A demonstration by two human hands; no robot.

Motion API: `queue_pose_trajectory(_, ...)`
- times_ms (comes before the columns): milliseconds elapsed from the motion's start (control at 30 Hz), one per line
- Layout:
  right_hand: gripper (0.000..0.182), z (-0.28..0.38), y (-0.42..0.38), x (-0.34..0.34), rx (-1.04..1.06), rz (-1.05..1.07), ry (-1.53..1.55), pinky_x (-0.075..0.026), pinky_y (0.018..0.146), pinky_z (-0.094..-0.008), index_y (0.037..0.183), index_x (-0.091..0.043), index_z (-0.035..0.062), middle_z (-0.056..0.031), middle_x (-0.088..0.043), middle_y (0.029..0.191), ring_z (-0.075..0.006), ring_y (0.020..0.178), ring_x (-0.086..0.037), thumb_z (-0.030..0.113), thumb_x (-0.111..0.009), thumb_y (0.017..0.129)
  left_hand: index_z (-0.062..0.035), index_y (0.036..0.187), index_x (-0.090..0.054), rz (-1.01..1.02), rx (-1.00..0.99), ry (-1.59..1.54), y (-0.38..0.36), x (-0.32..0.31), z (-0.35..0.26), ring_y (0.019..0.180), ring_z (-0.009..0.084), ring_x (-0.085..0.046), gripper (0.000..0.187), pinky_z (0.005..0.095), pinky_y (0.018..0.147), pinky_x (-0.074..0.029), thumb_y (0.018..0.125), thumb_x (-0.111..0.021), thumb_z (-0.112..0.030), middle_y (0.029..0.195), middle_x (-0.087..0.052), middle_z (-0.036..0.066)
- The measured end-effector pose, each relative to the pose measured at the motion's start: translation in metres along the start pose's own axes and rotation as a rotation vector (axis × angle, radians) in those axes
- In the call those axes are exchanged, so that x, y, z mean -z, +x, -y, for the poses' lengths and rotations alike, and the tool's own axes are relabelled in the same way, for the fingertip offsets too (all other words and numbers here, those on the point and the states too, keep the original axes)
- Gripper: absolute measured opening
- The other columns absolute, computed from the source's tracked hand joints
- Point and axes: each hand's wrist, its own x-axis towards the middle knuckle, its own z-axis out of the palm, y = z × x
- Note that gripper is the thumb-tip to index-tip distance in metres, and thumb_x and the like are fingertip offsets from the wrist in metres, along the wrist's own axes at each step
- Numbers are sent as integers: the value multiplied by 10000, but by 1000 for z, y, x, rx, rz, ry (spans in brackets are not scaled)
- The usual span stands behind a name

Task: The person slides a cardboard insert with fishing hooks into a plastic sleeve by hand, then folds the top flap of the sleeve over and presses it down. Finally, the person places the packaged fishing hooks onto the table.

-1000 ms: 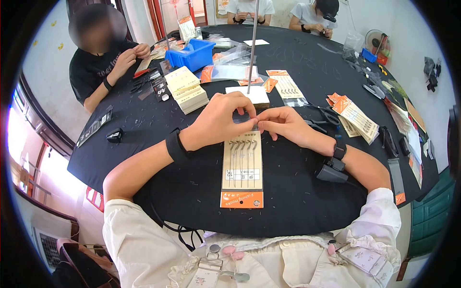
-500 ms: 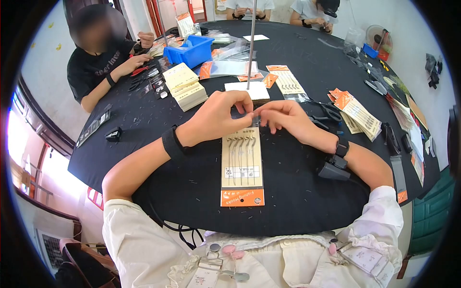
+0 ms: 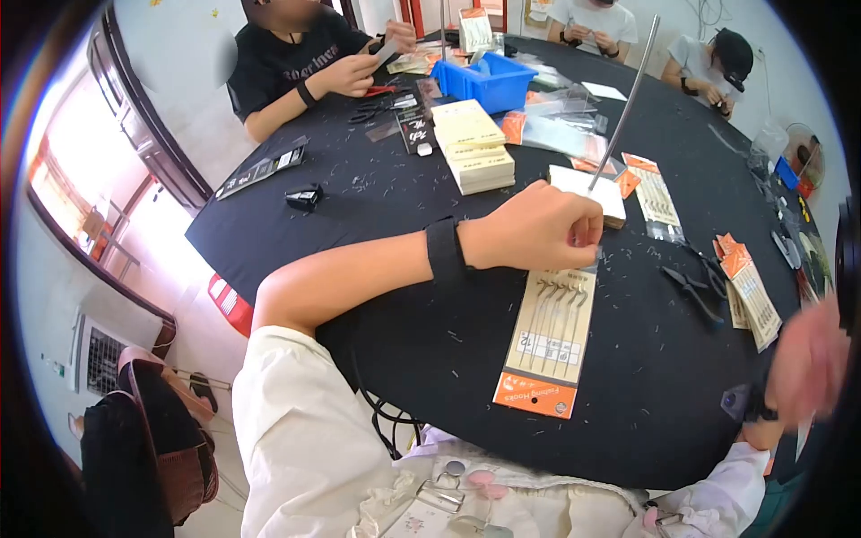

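A packet of fishing hooks point(image 3: 549, 351) lies on the black table in front of me, its orange end toward me. Behind its clear plastic, several hooks with long lines show on a beige card. My left hand point(image 3: 538, 226) is closed at the packet's far end, pinching the clear flap there. Far off to the right, my right hand point(image 3: 809, 366) is smeared by motion near the table edge, so its fingers cannot be made out. Close to that hand lies a stack of filled hook packets point(image 3: 752, 291).
Pliers point(image 3: 691, 291) lie right of the packet. Beyond my left hand stand a metal rod point(image 3: 625, 108) on a card stack, beige card stacks point(image 3: 473, 148) and a blue bin point(image 3: 489, 85). A black stapler-like object point(image 3: 304, 196) sits left. Other people work around the table.
My right hand has left the packet's flap and swung to the far right. My left hand stays on the packet. The whole view has turned to the right.
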Motion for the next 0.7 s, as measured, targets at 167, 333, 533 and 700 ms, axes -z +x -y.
queue_pose_trajectory(167, 205, 71, 23, 4, 304, 68, 81, -192, 475, -212, 1038, -552, 161, 131, -457, 636, 3, 467, -377, 292, -475, 901, -70, 705, -608, 21, 7, -17, 1, -3, 1, 616, 178, -629, 128, 277, 617, -457, 713, -629, -196, 665, -643, 41)
queue_pose_trajectory(333, 219, 66, 29, -11, 494, 76, 263, -271, 508, -215, 906, -475, 141, 83, -425, 699, -32, 526, -423, 345, -396, 926, -92, 727, -617, 20, -26, 23, 1, -5, 2, 658, 154, -608, 123, 289, 683, -399, 722, -628, -214, 694, -635, 12)
queue_pose_trajectory(533, 297, 61, 35, -19, 588, 57, 357, -328, 530, -220, 811, -416, 128, 50, -405, 741, -60, 567, -456, 383, -340, 941, -22, 737, -612, 20, -55, 44, 1, -3, -1, 661, 178, -627, 136, 271, 604, -481, 743, -638, -155, 718, -637, 67)
queue_pose_trajectory(700, 265, 66, 31, -24, 561, 10, 333, -312, 519, -226, 836, -422, 133, 62, -419, 722, -60, 549, -447, 373, -360, 932, -24, 737, -615, 23, -74, 54, 1, -3, 0, 660, 177, -626, 138, 271, 606, -481, 745, -636, -160, 722, -638, 65)
